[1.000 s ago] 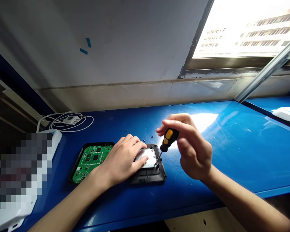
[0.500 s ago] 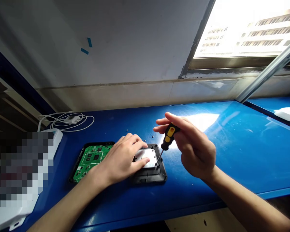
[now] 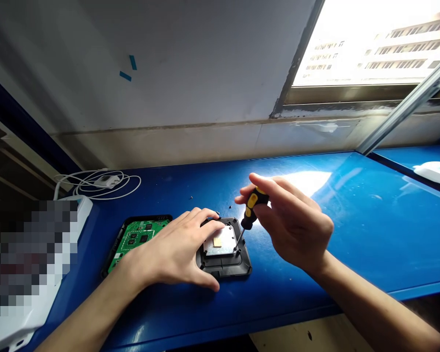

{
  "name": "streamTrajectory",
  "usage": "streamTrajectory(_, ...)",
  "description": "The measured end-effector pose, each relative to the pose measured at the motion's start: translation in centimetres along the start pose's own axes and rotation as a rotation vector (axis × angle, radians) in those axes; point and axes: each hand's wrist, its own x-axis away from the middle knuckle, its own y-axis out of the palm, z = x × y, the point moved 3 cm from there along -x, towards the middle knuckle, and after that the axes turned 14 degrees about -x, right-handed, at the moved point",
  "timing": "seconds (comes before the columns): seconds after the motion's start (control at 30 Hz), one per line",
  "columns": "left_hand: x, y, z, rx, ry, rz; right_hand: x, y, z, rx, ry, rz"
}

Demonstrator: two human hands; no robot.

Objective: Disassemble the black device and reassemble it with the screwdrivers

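Observation:
My right hand (image 3: 297, 225) is wrapped round a black and yellow screwdriver (image 3: 255, 203), held tilted. Its tip meets the right front corner of a silver metal plate (image 3: 225, 247). A small tan pad (image 3: 217, 242) sits on that plate, inside a black plastic cover (image 3: 238, 269). My left hand (image 3: 172, 249) spreads over the cover's left side, fingers near its back edge and thumb stretched out by the front edge. Partly hidden by this hand and wrist is a green circuit board (image 3: 141, 237) in a black housing (image 3: 112, 254).
Behind the cover, a few tiny dark screws (image 3: 230, 207) lie on the blue table (image 3: 333, 234). A coiled white cable with an adapter (image 3: 108, 182) rests at the back left. A white device (image 3: 55, 293), partly blurred out, stands at left; another white object (image 3: 438, 171) is far right.
My left thumb has moved off the metal plate to the cover's front edge, uncovering the tan pad. The right hand still holds the screwdriver at the same corner.

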Motion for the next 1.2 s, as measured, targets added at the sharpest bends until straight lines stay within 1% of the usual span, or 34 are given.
streamTrajectory(0.13,-0.1,0.1,-0.2,0.005,-0.006,-0.017,0.2,-0.3,0.1,0.051,-0.064,0.057)
streamTrajectory(0.27,0.0,0.3,-0.3,0.021,-0.023,-0.029,0.3,-0.1,0.1,-0.031,0.003,-0.017)
streamTrajectory(0.33,0.0,0.3,-0.2,0.033,-0.023,-0.025,0.2,0.0,0.1,-0.053,0.007,-0.044)
streamTrajectory(0.4,-0.1,0.4,0.0,0.047,-0.031,-0.025,0.1,-0.1,0.1,-0.016,-0.022,-0.023)
streamTrajectory(0.5,-0.4,0.8,0.5,0.063,-0.045,-0.031,0.0,-0.6,0.3,0.067,-0.069,0.055)
streamTrajectory(0.57,-0.5,1.1,0.9,0.063,-0.038,-0.025,0.1,-0.8,0.4,0.093,-0.08,0.066)
streamTrajectory(0.73,-0.7,1.4,1.6,0.012,-0.018,-0.007,0.2,-0.4,0.4,0.037,-0.013,-0.04)
streamTrajectory(0.8,-0.7,1.4,1.7,-0.018,-0.022,-0.018,0.2,-0.4,0.4,0.045,-0.027,-0.042)
streamTrajectory(0.93,-0.5,1.3,1.8,-0.059,-0.041,-0.047,0.2,-1.0,0.7,0.127,-0.039,0.028)
streamTrajectory(1.0,-0.5,1.2,1.8,-0.07,-0.048,-0.055,0.2,-1.2,0.7,0.139,-0.063,0.042)
streamTrajectory(1.07,-0.4,1.2,1.9,-0.077,-0.05,-0.062,0.2,-1.2,0.6,0.111,-0.062,0.013)
streamTrajectory(1.2,-0.4,1.2,1.9,-0.093,-0.043,-0.056,0.2,-0.7,0.3,0.027,-0.013,-0.063)
